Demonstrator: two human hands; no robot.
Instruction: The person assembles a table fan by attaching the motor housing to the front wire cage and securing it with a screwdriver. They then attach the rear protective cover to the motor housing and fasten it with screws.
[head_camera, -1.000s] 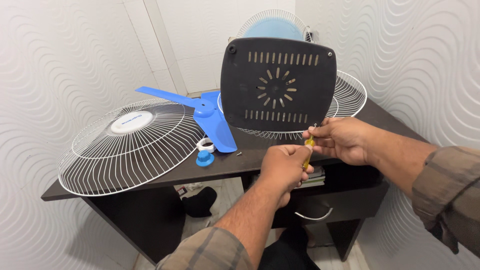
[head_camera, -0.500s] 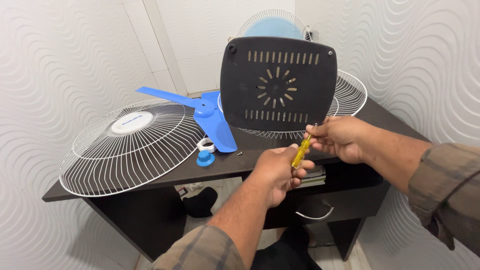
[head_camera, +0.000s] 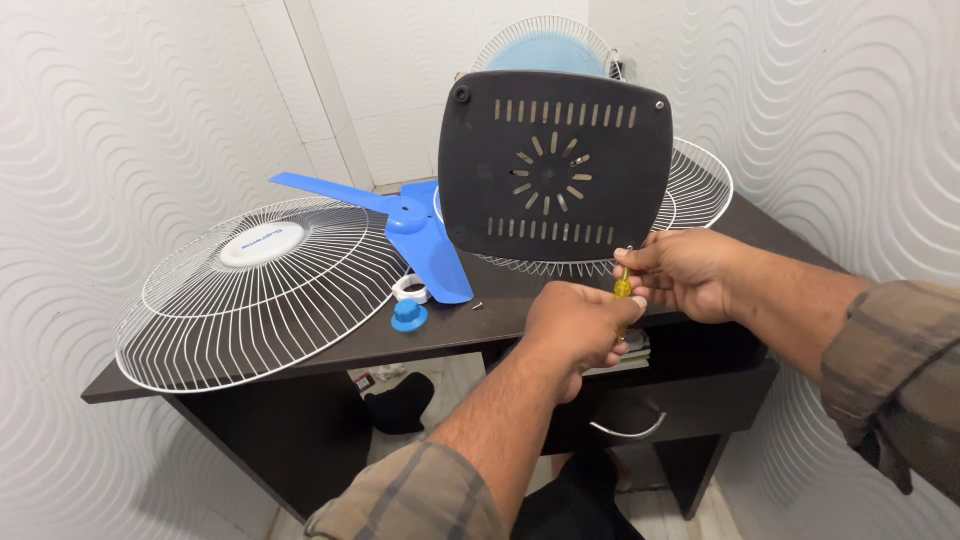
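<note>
While tilted at the black base (head_camera: 555, 165), yellow screwdriver (head_camera: 622, 289) in left hand's (head_camera: 580, 325) closed grip, right hand (head_camera: 680, 272) pinching its shaft.

Black fan base (head_camera: 555, 165); blue blade (head_camera: 420, 232); white grille (head_camera: 255, 290); yellow screwdriver (head_camera: 622, 288); dark brown desk (head_camera: 300, 350); plaid sleeves (head_camera: 890, 370).

We saw a dark counter (head_camera: 330, 350) set into the corner of the room. A white wire fan guard (head_camera: 250, 290) overhung its left edge. Beside it lay a blue fan blade (head_camera: 425, 235), a white ring (head_camera: 409, 290), a blue knob (head_camera: 409, 317) and a small screw (head_camera: 478, 306). Another wire guard (head_camera: 695, 190) lay toward the far right corner.
</note>
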